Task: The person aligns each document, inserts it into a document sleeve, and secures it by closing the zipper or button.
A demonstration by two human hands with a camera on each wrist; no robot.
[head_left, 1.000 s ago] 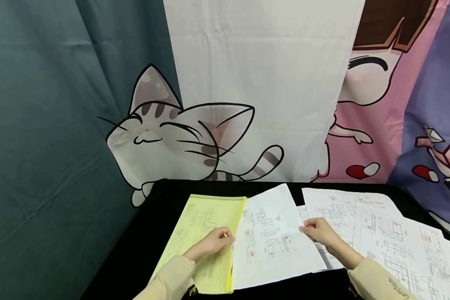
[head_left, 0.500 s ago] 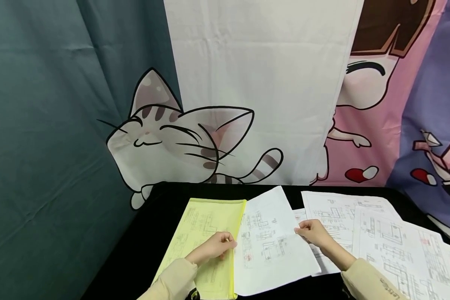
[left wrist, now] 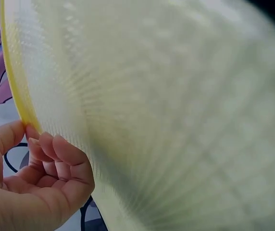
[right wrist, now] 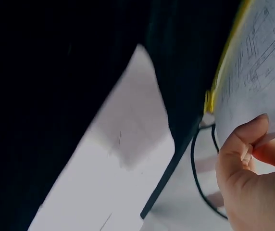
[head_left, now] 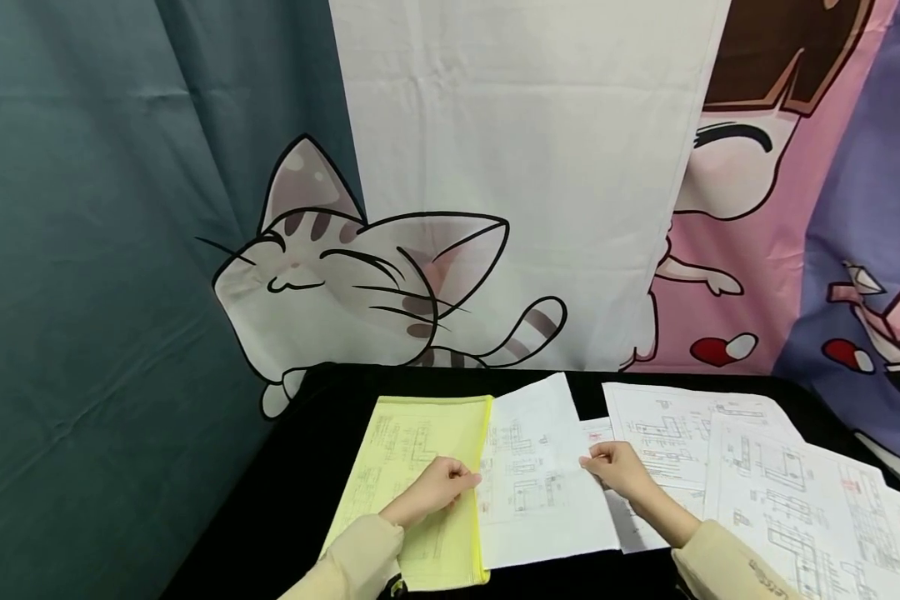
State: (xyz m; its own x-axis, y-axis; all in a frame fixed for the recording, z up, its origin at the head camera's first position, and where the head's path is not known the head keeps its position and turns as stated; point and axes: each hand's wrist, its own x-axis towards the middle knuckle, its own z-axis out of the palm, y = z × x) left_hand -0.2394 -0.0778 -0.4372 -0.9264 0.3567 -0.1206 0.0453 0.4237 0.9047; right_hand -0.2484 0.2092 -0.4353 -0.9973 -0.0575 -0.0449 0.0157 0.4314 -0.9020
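A translucent yellow mesh zip pouch, with printed drawings showing through it, lies left of centre. My left hand pinches its right edge, thumb and forefinger at the yellow border in the left wrist view. Beside it, a white sheet with technical drawings has its left side right at that edge, where part of its print is hidden. The sheet's right edge is pinched by my right hand, thumb and fingers on the paper. In the right wrist view, the raised sheet bends above the fingers.
More drawing sheets lie overlapping at the right, some with red marks; one paper is partly beneath the right arm. Black cloth covers the table. A cartoon-print curtain hangs behind it.
My right hand has moved left with the white sheet, and the sheet's left print has slipped behind the pouch's edge. My left hand has shifted slightly right with that edge.
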